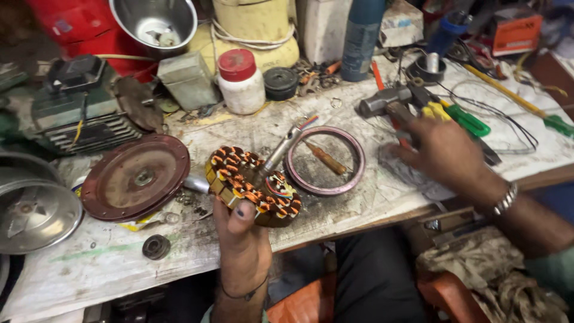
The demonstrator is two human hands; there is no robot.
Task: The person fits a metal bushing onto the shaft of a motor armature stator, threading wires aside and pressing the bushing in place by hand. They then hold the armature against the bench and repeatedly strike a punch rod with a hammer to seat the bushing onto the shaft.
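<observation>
My left hand (pixel 242 236) grips a round motor stator (pixel 254 185) wound with copper coils, thumb on its near edge. A metal shaft (pixel 281 151) runs through its middle, with coloured wires at the far tip. My right hand (pixel 445 152) hovers over the bench to the right, fingers spread, reaching toward a hammer (pixel 388 101) and pliers with yellow handles (pixel 436 109). It holds nothing. Between the hands lies a pinkish ring (pixel 326 188) with a wooden-handled tool (pixel 326 158) inside it.
A dark red round cover (pixel 134 176) lies left of the stator, a silver housing (pixel 33 212) beyond it. A white jar with red lid (pixel 239 81), steel bowl (pixel 152 21), blue can (pixel 362 39), green screwdriver (pixel 469 121) and wires crowd the bench's far side.
</observation>
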